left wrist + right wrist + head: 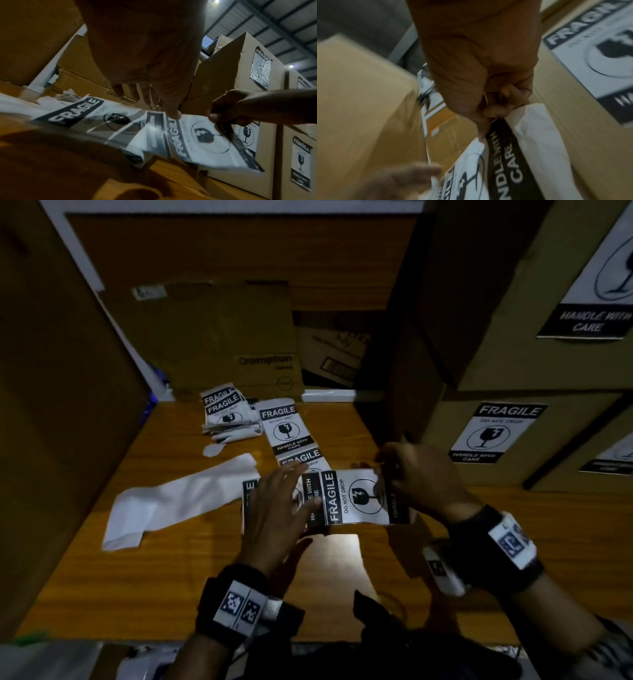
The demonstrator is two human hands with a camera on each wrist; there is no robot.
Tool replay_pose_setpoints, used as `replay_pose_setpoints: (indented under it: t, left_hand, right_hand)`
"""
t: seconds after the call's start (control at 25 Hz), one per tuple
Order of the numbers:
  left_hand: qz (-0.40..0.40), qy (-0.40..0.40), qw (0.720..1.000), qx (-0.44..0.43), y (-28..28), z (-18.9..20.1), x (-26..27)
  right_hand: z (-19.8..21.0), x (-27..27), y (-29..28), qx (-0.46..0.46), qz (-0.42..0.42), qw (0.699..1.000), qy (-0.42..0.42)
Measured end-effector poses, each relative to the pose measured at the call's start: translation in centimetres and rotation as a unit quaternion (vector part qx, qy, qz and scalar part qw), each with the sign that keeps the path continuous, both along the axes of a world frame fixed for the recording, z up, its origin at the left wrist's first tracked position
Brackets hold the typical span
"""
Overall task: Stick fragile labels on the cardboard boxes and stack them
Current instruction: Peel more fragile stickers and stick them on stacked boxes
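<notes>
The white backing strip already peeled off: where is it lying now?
In the head view the white backing strip lies on the wooden table, left of both hands, below the loose label pile.

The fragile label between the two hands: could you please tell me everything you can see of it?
The fragile label is a glossy white sheet printed FRAGILE, DO NOT DROP, a broken-glass symbol and HANDLE WITH CARE on black bands. It is held above the wooden table, turned sideways. The right hand pinches its HANDLE WITH CARE end; the left hand rests straight fingers at its FRAGILE end, where it meets the label strip.
</notes>
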State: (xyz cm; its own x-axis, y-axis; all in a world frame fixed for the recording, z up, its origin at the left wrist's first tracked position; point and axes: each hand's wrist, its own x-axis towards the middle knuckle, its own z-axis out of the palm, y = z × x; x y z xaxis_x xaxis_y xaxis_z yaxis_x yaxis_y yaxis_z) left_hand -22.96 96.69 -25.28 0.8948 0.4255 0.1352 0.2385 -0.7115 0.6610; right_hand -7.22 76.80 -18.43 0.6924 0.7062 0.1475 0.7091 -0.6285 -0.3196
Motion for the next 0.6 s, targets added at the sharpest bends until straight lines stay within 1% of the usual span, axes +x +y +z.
replay_pose_setpoints:
  t: [0.04, 0.12, 0.16, 0.24, 0.32, 0.36, 0.44, 0.48, 0.52, 0.56, 0.6]
  left_hand:
    - [-0.009, 0.026, 0.999, 0.02, 0.9, 0.0, 0.9]
    - [-0.034, 0.058, 0.997, 0.03, 2.6, -0.4, 2.6]
    - [-0.048, 0.058, 0.997, 0.019, 3.3, -0.4, 3.2]
    - [-0.083, 0.027, 0.996, -0.004, 4.7, 0.1, 4.1]
    - [-0.136, 0.003, 0.991, 0.008, 5.8, 1.2, 4.6]
    - [-0.171, -0.001, 0.985, 0.022, 6.0, 1.6, 4.5]
    - [-0.228, 0.007, 0.97, 0.078, 5.9, 2.2, 4.6]
    - [-0.236, 0.008, 0.966, 0.104, 5.5, 2.0, 4.7]
    - [-0.232, 0.005, 0.966, 0.116, 4.8, 2.0, 4.8]
    - [-0.216, -0.01, 0.97, 0.113, 4.2, 1.8, 4.8]
    - [-0.192, -0.046, 0.975, 0.104, 3.7, 1.7, 5.0]
  right_hand:
    - [0.3, 0.1, -0.1, 0.023, -0.029, 0.999, 0.037]
    - [1.0, 0.4, -0.5, 0.072, -0.064, 0.991, 0.095]
    - [1.3, 0.5, -0.8, 0.096, -0.076, 0.986, 0.116]
    - [1.9, 0.4, -1.2, 0.134, -0.1, 0.977, 0.136]
    - [2.2, 0.1, -1.5, 0.175, -0.133, 0.965, 0.141]
    - [2.4, 0.0, -1.6, 0.213, -0.149, 0.952, 0.161]
    - [2.8, -0.5, -1.7, 0.301, -0.157, 0.911, 0.233]
    - [3.1, -1.0, -1.6, 0.33, -0.152, 0.893, 0.266]
    - [3.4, -1.4, -1.6, 0.346, -0.144, 0.882, 0.287]
    - [3.6, -1.7, -1.7, 0.353, -0.139, 0.877, 0.296]
    - [3.8, -1.9, -2.0, 0.353, -0.14, 0.877, 0.296]
